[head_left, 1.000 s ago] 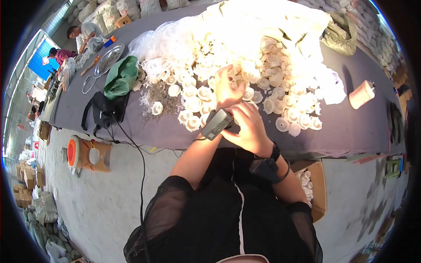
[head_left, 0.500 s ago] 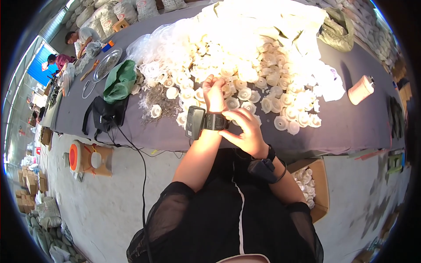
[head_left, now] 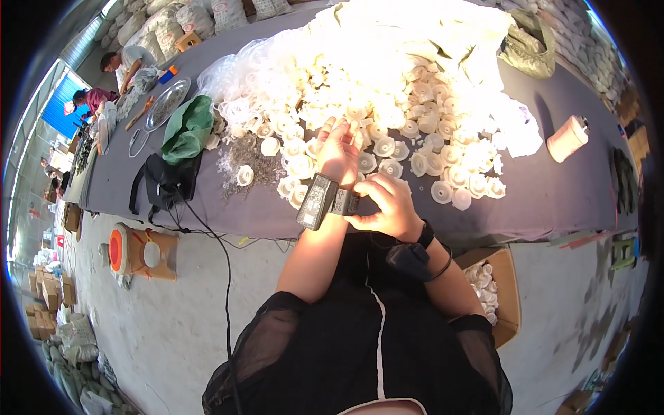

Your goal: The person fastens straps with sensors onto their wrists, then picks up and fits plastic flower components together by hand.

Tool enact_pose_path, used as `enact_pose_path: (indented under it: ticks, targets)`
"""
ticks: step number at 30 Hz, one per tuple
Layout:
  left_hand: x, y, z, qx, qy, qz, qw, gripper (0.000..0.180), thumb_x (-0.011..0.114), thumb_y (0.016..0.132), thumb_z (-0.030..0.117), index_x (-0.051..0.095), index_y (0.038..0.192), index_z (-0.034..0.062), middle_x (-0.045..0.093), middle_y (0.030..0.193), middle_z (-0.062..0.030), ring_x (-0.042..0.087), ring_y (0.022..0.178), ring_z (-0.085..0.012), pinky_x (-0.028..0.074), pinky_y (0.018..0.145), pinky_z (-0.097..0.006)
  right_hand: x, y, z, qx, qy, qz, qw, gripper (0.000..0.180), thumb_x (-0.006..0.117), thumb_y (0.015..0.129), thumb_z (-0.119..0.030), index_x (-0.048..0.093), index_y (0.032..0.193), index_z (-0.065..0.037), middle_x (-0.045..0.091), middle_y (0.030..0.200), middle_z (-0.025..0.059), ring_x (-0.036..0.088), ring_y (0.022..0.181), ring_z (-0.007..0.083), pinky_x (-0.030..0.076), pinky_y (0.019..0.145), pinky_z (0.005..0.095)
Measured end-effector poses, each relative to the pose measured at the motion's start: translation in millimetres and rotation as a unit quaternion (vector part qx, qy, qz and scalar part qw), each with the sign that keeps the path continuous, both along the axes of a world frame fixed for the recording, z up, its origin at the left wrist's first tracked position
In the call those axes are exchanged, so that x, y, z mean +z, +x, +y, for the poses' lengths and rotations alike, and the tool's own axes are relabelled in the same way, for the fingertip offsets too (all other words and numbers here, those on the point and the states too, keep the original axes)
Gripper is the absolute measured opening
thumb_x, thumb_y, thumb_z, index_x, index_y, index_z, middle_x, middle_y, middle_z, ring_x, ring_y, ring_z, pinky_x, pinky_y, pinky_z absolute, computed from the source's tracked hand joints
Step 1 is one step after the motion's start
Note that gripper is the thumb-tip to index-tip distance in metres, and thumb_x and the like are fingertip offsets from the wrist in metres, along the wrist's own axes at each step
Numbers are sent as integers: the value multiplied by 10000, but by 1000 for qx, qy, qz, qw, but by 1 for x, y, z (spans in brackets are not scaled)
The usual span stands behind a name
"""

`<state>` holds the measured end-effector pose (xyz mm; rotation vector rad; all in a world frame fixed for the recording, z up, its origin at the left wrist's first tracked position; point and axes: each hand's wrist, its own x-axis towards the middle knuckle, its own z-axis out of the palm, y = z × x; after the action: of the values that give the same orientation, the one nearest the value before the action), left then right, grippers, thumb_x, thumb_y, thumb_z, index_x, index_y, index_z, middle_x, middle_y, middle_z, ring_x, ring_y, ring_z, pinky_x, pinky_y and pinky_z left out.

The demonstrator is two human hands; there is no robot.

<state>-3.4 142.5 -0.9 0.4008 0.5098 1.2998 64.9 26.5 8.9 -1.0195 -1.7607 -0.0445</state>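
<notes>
My left hand (head_left: 339, 151) is palm up over the near edge of the pile, fingers apart and lightly curled, holding nothing. A black wristband (head_left: 345, 203) with a boxy black device (head_left: 318, 201) is strapped around my left wrist. Thumb and fingers of my right hand (head_left: 391, 209) pinch the band at its right side. Around and beyond my hands lie many white round plastic caps (head_left: 441, 191), some stacked inside one another. Another dark band with a black pouch (head_left: 408, 261) is on my right wrist.
Left on the grey-covered table are small clear parts (head_left: 252, 155), a green bag (head_left: 187, 129), a black bag (head_left: 166, 181) with a cable, and a metal tray (head_left: 168, 104). A thread cone (head_left: 568, 138) stands right. Below are a carton (head_left: 508, 294) and an orange-brown stool (head_left: 149, 252). Two people sit far left.
My left wrist has turned, bringing the palm up and tilting the boxy device. My right hand has stayed at the band, its fingers now closer together on it.
</notes>
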Motion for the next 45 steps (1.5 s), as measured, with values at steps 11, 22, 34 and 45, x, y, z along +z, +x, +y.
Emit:
enact_pose_path:
  ticks: [11, 22, 34, 45]
  targets:
    - [48, -15, -16, -332, 26, -494, 803, 357, 483, 863, 177, 422, 1108, -76, 527, 1057, -169, 553, 827, -238, 481, 687, -312, -19, 5, -4, 35, -50, 14, 998, 338, 751, 597, -164, 553, 845, -46, 533, 710, 59, 547, 625, 223, 445, 550, 298]
    - [69, -5, -20, 230, 304, 207, 901, 326, 450, 883, 143, 392, 1186, 39, 468, 1125, -92, 485, 887, -148, 431, 766, -303, -19, -19, -17, 226, -267, 415, 840, 395, 458, 878, -69, 370, 1249, 35, 507, 1158, 107, 493, 1061, 145, 359, 925, 271]
    - [64, 10, -41, 254, 302, 205, 896, 319, 465, 869, 83, 395, 1177, 40, 443, 1149, -92, 484, 912, -143, 428, 782, -302, -56, -56, -5, 283, -268, 748, 537, 381, 369, 920, -385, 497, 1046, -49, 556, 912, 16, 538, 833, 85, 446, 705, 241]
    - [54, 10, -27, 144, 140, 47, 979, 309, 517, 850, 151, 434, 1132, 54, 524, 992, -25, 501, 841, -116, 381, 725, -252, -22, -46, -15, 168, -235, 583, 759, 394, 313, 949, -292, 421, 1152, 28, 520, 1091, 89, 493, 990, 133, 373, 879, 279]
